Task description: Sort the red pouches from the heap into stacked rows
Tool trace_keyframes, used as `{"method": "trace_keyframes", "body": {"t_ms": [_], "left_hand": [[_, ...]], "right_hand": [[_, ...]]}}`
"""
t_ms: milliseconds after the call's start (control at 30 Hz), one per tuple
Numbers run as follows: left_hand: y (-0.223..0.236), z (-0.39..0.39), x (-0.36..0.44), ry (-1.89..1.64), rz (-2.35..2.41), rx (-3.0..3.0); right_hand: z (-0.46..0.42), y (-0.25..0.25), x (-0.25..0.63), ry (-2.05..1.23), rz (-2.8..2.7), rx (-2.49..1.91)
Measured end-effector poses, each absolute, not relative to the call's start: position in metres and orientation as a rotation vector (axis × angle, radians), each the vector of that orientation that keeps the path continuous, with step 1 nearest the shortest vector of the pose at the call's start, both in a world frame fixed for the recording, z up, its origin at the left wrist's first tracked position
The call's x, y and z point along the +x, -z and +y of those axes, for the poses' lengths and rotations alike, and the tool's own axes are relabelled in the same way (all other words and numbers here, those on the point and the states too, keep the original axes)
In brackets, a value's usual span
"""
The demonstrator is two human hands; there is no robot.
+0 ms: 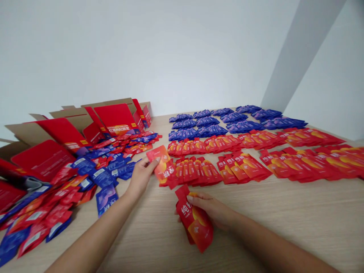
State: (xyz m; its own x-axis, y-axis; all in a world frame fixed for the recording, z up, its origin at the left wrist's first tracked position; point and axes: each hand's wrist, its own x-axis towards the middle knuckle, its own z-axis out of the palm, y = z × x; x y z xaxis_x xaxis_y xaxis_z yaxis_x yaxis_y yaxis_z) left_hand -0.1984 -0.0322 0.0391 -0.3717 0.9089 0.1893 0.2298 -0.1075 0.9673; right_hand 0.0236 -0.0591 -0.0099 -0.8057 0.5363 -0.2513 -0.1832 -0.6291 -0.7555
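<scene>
My left hand (142, 172) pinches a single red sachet (162, 162) by its edge, tilted, just in front of the nearest row of red sachets. Lower and to the right, my right hand (210, 208) is closed round a small stack of red sachets (195, 220) with white lettering and a yellow-orange print. The two hands are a little apart. Behind them lie fanned groups of red sachets (244, 167) in two rows. Farther back are several overlapping groups of blue sachets (207, 121).
At the left, a loose heap of mixed red and blue sachets (99, 176) spreads over the wooden table (278, 216). Open red cardboard boxes (113, 117) with raised flaps stand behind the heap. A white wall (182, 53) rises behind the table.
</scene>
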Motion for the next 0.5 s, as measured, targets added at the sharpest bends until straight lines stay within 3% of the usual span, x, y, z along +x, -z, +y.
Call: {"method": "trace_keyframes", "body": {"t_ms": [100,233,367,500], "left_hand": [[-0.032,-0.041,-0.165,-1.561,1.307,0.946],[-0.021,-0.055,-0.140,-1.501,1.078,0.660],[-0.006,-0.072,-0.128,-1.415,0.993,0.551],[0.006,-0.082,-0.126,-1.317,0.976,0.618]], "right_hand": [[-0.062,0.011,0.022,-2.412,-1.082,-0.605],[-0.053,0.017,0.019,-2.081,-0.956,-0.751],[-0.039,0.019,0.022,-1.785,-0.817,-0.840],[-0.034,0.019,0.027,-1.756,-0.778,-0.870]]}}
